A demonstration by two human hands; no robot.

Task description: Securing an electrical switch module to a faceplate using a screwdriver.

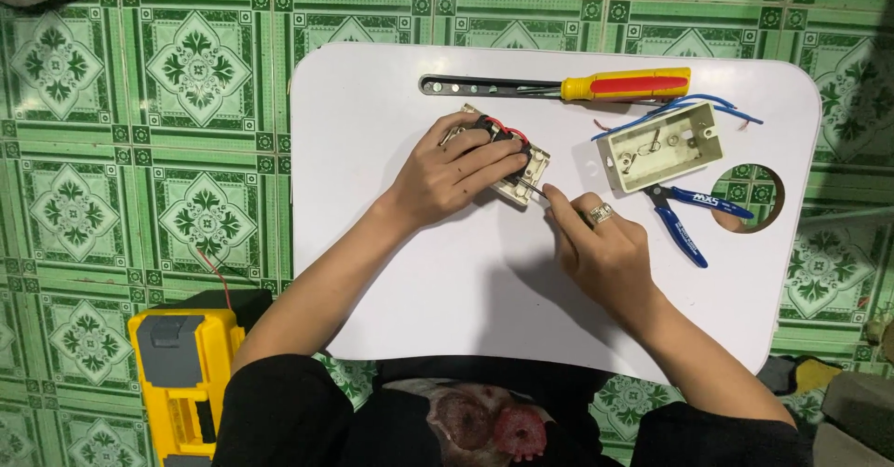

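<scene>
Left hand (447, 174) pinned the switch (510, 164) mid-frame; right hand (601, 243) pinched a thin tool (538, 190) against it. A slip could have jabbed the fingers.

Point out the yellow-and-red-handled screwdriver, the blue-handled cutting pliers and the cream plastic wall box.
yellow-and-red-handled screwdriver (626, 84), head view, on the handle's middle.
blue-handled cutting pliers (684, 234), head view, on the lower blue grip.
cream plastic wall box (659, 147), head view, on its inner floor.
</scene>
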